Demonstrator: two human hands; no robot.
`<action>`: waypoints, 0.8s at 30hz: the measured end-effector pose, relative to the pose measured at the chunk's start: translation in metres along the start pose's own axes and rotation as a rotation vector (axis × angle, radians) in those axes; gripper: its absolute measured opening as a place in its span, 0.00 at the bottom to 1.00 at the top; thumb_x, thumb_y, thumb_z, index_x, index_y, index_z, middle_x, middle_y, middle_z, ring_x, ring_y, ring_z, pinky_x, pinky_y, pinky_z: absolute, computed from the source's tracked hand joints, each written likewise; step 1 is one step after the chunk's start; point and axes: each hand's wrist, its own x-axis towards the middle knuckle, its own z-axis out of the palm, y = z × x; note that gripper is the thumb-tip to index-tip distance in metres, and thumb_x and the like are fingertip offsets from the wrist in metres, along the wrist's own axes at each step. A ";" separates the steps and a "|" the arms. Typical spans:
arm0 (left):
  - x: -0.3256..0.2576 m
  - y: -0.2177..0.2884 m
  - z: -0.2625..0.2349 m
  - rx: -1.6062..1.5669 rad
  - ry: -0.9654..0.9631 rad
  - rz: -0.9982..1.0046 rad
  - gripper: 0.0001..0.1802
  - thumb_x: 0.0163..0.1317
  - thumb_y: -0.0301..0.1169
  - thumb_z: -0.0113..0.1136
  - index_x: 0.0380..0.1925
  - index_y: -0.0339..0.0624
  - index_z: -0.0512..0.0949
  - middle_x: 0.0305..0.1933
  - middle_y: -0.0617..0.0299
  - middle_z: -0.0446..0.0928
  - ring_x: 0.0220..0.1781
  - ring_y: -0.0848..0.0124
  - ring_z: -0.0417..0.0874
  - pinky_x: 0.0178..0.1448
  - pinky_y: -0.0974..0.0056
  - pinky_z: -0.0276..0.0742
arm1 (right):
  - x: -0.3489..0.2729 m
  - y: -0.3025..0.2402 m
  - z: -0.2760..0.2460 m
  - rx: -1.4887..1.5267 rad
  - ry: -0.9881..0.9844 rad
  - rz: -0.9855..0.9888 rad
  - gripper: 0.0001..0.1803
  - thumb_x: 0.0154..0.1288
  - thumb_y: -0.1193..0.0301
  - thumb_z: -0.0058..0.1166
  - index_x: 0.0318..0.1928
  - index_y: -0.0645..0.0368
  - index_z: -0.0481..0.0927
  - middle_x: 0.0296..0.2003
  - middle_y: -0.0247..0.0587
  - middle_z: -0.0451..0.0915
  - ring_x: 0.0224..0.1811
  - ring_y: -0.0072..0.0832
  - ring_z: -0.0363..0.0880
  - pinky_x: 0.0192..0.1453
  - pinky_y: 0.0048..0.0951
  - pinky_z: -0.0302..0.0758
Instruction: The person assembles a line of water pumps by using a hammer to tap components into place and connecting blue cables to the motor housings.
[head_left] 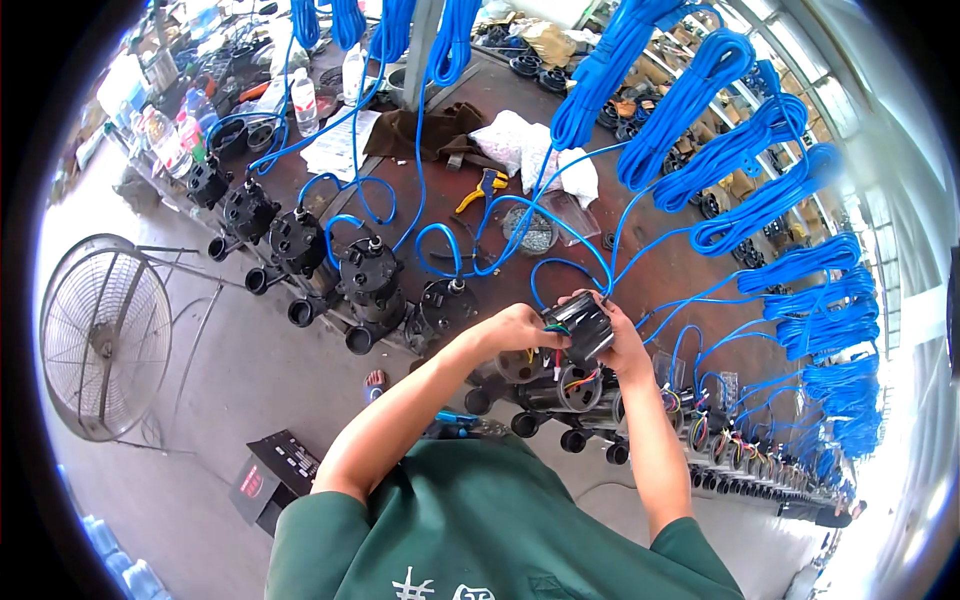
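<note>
My right hand is wrapped round a glossy black cylindrical cap, held tilted above the bench edge. A blue cable runs up from the cap. At the cap's open side, my left hand has its fingers pinched on thin coloured wires, a green one showing; the fingertips are partly hidden. Just below my hands stands an open black pump housing with red and yellow wires sticking out. To the left, a capped black pump body has a blue cable leaving its top.
Yellow-handled wire strippers, a bowl of small metal parts and a brown cloth lie on the bench. Coiled blue cables hang overhead. More open housings line the edge rightward. A large floor fan stands left.
</note>
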 end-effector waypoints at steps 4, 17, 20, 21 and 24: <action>0.001 -0.017 0.021 0.049 0.169 0.108 0.25 0.49 0.46 0.81 0.35 0.35 0.88 0.32 0.55 0.86 0.34 0.67 0.85 0.43 0.57 0.81 | 0.005 0.002 0.007 -0.098 -0.059 -0.038 0.20 0.81 0.57 0.53 0.59 0.61 0.78 0.58 0.51 0.84 0.62 0.40 0.84 0.64 0.43 0.85; -0.016 -0.057 0.071 0.399 0.910 0.341 0.46 0.41 0.34 0.81 0.61 0.34 0.68 0.61 0.45 0.71 0.59 0.47 0.79 0.58 0.47 0.77 | 0.014 0.044 0.007 -0.242 0.139 -0.148 0.14 0.82 0.63 0.54 0.51 0.62 0.80 0.50 0.49 0.87 0.53 0.34 0.87 0.62 0.38 0.83; -0.029 -0.062 0.077 0.465 0.918 0.242 0.55 0.42 0.42 0.83 0.68 0.31 0.66 0.66 0.39 0.69 0.63 0.44 0.77 0.63 0.47 0.77 | 0.013 0.054 -0.004 -0.322 0.163 -0.198 0.13 0.84 0.64 0.51 0.51 0.62 0.79 0.49 0.49 0.88 0.51 0.32 0.87 0.59 0.35 0.84; -0.034 -0.063 0.078 0.524 0.909 0.240 0.57 0.42 0.43 0.83 0.70 0.30 0.64 0.68 0.38 0.68 0.64 0.44 0.76 0.64 0.45 0.76 | 0.013 0.057 -0.002 -0.350 0.165 -0.221 0.14 0.85 0.63 0.49 0.51 0.62 0.79 0.49 0.49 0.88 0.50 0.30 0.87 0.57 0.33 0.85; -0.043 -0.062 0.078 0.699 0.896 0.230 0.68 0.39 0.43 0.85 0.77 0.29 0.55 0.72 0.33 0.64 0.65 0.41 0.76 0.65 0.43 0.77 | 0.014 0.056 0.004 -0.519 0.158 -0.305 0.15 0.86 0.63 0.48 0.52 0.63 0.79 0.48 0.48 0.88 0.50 0.28 0.87 0.58 0.31 0.83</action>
